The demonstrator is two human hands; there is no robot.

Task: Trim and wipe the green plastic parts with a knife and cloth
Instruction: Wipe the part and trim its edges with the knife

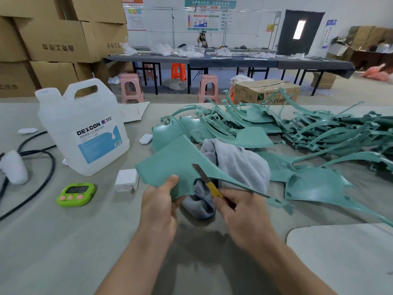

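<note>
My left hand [159, 204] grips a flat green plastic part [174, 160] by its near edge, thumb on top, holding it above the table. My right hand [240, 211] holds a yellow-handled knife [207, 180]; its blade lies against the part's curved edge. A grey cloth [236, 162] is bunched on the table just behind and under the part, partly hidden by it. A large pile of green plastic parts [297, 128] covers the table to the right.
A clear DEXCON jug [83, 126] stands at left, with a green timer [75, 193], a white charger [126, 179] and black cables [40, 167] nearby. A pale board [344, 256] lies at the near right. Cardboard boxes, stools and a long table stand behind.
</note>
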